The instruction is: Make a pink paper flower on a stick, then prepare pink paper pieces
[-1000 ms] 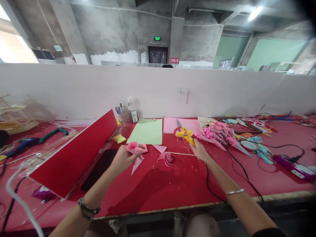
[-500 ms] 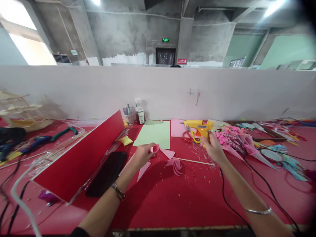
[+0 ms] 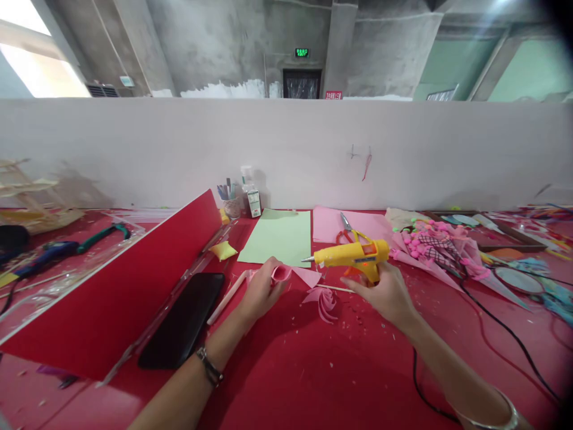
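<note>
A rolled piece of pink paper (image 3: 282,273) is in my left hand (image 3: 262,292), its round open end facing right. My right hand (image 3: 390,294) grips a yellow glue gun (image 3: 351,255) by its handle, the metal nozzle pointing left toward the roll but apart from it. Just right of the roll lies a flat pink paper piece (image 3: 307,275). Below that sits a curled pink paper shape with cut strips (image 3: 326,303), near a thin wooden stick (image 3: 336,288). A pale rod-like piece (image 3: 227,297) lies left of my left hand.
Behind my hands are a light green sheet (image 3: 280,236), pink sheets (image 3: 329,224) and scissors (image 3: 346,226). A black phone-like slab (image 3: 182,319) and a leaning red board (image 3: 129,286) stand left. Pink paper cones (image 3: 441,248) lie right, near the black cord (image 3: 501,322).
The glue gun has moved left and down, from beside the scissors toward the roll. My left hand still holds the roll. The view has tilted down slightly.
</note>
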### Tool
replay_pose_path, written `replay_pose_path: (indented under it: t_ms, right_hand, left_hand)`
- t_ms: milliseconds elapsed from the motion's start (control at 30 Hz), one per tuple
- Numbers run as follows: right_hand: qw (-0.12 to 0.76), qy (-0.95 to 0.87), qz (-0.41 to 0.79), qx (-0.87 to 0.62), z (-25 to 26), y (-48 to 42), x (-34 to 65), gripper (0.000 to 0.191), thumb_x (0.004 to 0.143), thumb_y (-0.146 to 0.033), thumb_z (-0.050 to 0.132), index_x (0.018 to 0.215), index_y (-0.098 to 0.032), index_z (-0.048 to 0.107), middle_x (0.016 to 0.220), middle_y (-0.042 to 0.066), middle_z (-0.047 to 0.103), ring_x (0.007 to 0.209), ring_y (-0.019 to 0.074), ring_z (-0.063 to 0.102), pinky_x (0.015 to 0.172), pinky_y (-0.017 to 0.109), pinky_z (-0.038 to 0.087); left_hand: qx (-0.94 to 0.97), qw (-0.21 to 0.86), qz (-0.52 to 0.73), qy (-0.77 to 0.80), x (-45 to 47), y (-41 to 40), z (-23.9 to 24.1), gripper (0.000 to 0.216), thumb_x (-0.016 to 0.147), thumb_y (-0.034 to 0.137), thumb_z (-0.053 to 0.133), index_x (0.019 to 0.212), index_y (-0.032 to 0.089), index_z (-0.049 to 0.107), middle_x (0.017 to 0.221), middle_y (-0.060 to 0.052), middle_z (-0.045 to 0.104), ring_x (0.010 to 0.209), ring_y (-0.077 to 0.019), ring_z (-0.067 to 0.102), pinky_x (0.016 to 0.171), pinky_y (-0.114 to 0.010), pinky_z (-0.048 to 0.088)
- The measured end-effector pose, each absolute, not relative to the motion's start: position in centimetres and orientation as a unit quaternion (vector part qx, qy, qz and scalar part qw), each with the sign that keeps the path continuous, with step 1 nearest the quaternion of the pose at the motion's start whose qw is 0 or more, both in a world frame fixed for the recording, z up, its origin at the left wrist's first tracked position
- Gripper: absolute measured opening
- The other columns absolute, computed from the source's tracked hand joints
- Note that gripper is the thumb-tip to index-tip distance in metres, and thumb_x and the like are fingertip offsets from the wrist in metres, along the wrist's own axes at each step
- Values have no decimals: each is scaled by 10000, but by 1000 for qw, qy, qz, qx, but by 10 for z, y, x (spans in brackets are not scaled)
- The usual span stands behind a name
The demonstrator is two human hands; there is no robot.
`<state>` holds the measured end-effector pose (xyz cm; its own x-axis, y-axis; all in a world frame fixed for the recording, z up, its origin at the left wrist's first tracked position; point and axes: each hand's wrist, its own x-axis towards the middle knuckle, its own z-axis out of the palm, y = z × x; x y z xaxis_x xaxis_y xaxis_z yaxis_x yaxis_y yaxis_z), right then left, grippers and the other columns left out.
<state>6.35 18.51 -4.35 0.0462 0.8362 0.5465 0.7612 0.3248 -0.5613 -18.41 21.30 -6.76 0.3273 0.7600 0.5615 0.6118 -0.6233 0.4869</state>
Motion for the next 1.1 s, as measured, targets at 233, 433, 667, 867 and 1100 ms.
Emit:
replay_pose_path:
  t_ms: [233,433,667,867,1100]
  right_hand:
    - [419,-723,67,-546,-44,171,53,312,633,-468,605,649,-166,527,448,-44,446,370,79,383,359,190,305]
    - [412,-719,43,-559,-41,166,46,313,617,-473,615,673,-170,557,442,-34,475,349,80,372,347,191,288]
    - [385,-726,64,-567,-40,165,44,267,650,-404,570,725,-147,565,444,-41,479,345,74,381,353,188,288]
    - [386,-726,91,-562,-42,164,44,220,653,-344,541,758,-152,568,476,-25,513,362,82,411,355,187,297]
    - [365,-737,94,-561,-43,165,47,227,655,-288,507,824,-149,570,495,-26,520,372,83,418,365,182,303]
  left_hand:
    - [826,5,401,397,-181,214,-75,35,796,206,395,798,176,378,722,-13,464,614,-123,450,565,-230,383]
    - [846,-97,377,363,-179,214,-74,69,741,145,397,805,171,389,699,-31,487,598,-139,463,528,-234,397]
    - [844,-110,369,374,-178,216,-72,74,732,115,375,752,176,414,666,-21,495,568,-127,466,513,-228,395]
    - [848,-101,372,365,-180,218,-73,14,746,176,424,757,176,415,667,-22,503,568,-129,474,504,-227,391]
    - [847,-119,363,371,-180,218,-74,32,738,189,442,762,175,425,663,-20,513,558,-130,477,488,-229,375]
